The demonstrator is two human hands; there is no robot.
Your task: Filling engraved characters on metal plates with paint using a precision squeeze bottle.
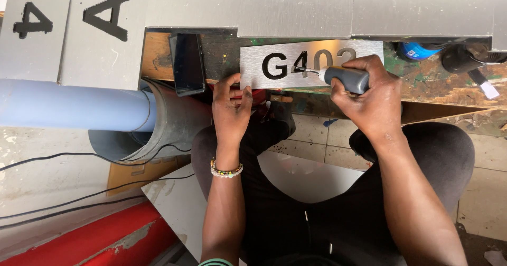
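Observation:
A small brushed-metal sign plate (253, 70) with black characters lies on the edge of a worn wooden bench (449, 86). My left hand (231, 107) presses its lower left corner with the fingertips. My right hand (369, 94) grips a grey-handled tool (346, 78) whose thin metal tip touches one of the black characters near the middle of the plate. My knees, in dark trousers, show below the bench edge.
Large silver panels (296, 7) with black characters lie across the back of the bench. A grey-blue pipe (68, 105) enters a wider grey tube (174, 123) at left. A dark phone (187, 63) leans by the plate. Cables (79, 160) cross the floor; a blue object (417, 49) sits at right.

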